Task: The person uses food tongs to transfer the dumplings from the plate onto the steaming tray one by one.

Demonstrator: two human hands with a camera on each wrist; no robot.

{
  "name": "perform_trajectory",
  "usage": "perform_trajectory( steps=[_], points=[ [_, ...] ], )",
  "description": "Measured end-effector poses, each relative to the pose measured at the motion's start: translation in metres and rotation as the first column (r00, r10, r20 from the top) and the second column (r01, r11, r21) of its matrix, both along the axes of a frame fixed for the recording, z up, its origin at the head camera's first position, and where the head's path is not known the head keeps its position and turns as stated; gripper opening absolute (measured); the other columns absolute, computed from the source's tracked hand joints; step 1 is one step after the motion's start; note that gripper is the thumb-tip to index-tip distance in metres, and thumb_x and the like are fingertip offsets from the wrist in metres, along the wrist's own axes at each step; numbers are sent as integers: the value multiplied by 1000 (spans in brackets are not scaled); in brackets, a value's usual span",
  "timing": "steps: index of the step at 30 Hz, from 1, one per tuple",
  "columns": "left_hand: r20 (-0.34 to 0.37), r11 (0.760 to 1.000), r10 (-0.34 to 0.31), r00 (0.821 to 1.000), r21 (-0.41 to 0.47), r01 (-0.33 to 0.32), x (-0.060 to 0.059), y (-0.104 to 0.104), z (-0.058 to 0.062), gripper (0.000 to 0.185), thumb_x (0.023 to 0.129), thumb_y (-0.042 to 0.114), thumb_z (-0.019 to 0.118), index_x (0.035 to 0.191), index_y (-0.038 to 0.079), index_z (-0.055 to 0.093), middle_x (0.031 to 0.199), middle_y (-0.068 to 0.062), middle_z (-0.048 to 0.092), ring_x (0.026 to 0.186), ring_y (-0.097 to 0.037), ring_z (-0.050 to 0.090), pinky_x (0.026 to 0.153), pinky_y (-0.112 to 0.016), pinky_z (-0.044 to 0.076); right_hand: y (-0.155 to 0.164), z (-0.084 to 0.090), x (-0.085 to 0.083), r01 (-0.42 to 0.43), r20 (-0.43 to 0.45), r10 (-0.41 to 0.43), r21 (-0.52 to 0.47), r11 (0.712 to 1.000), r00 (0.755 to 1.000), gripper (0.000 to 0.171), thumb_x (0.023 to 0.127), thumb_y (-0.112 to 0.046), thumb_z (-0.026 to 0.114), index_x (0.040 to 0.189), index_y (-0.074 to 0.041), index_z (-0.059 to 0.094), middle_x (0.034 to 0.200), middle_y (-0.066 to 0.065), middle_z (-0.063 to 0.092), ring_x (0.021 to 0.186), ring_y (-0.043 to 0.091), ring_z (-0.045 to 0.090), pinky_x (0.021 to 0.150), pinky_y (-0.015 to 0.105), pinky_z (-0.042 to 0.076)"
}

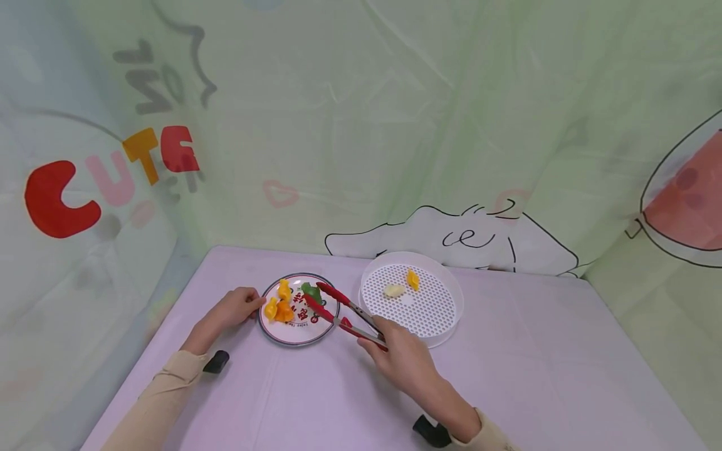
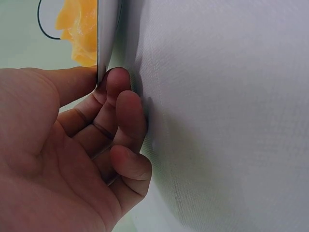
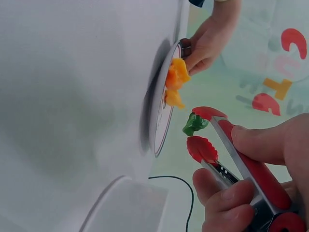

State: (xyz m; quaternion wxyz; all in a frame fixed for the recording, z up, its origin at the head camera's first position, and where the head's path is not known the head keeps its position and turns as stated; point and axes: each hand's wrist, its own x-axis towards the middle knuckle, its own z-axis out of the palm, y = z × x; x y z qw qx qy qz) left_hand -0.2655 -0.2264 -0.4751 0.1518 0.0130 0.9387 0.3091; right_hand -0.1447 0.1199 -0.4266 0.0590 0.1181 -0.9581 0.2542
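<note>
A round patterned plate [image 1: 299,338] lies on the lilac table, carrying several orange dumpling-like pieces [image 1: 280,305] and one green piece [image 1: 310,291]. My left hand [image 1: 239,305] pinches the plate's left rim [image 2: 107,34], thumb on top and fingers [image 2: 120,96] curled under it. My right hand [image 1: 403,354] grips red-tipped metal tongs [image 1: 344,313]. The tongs' tips are spread apart around the green piece [image 3: 194,124], which touches the upper tip. The orange pieces [image 3: 176,77] sit just beyond it on the plate [image 3: 159,130].
A white perforated round tray [image 1: 445,326] stands right of the plate, holding a yellow piece [image 1: 413,279] and a pale piece [image 1: 393,290]. Printed cloth walls close off the table's back and sides. Bare tablecloth [image 1: 536,376] stretches right and forward.
</note>
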Motion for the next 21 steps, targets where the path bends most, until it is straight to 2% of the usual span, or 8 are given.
perform_trajectory(
  steps=[6,11,16,21],
  points=[
    [-10,1000,-10,1000,2,10,2,0,2,24,103,26,57,98,3,62,80,-7,59,74,-19,52,66,-26,43,10,8,4,27,-8,-27,-19,999,1000,41,87,-33,78,119,-9,66,81,-4,62,67,9,48,56,22,41],
    [-7,1000,-2,1000,-5,2,3,0,2,24,103,26,57,98,3,61,80,-7,59,73,-19,51,65,-26,43,21,13,4,58,-4,-58,-6,998,998,47,88,-33,78,124,-6,65,96,4,70,74,12,54,61,24,45],
    [-8,1000,8,1000,-6,-8,3,0,2,24,103,27,58,98,3,61,79,-8,58,74,-19,52,66,-26,44,37,18,4,83,-32,-83,3,997,996,51,89,-32,76,128,-2,64,116,14,72,90,22,66,73,39,56],
    [-10,1000,-2,1000,-6,2,2,0,1,24,103,26,58,97,4,61,79,-7,58,73,-19,52,65,-26,43,59,25,3,118,-15,-118,26,993,993,54,91,-34,73,131,2,61,121,20,69,99,30,69,77,47,58]
  ],
)
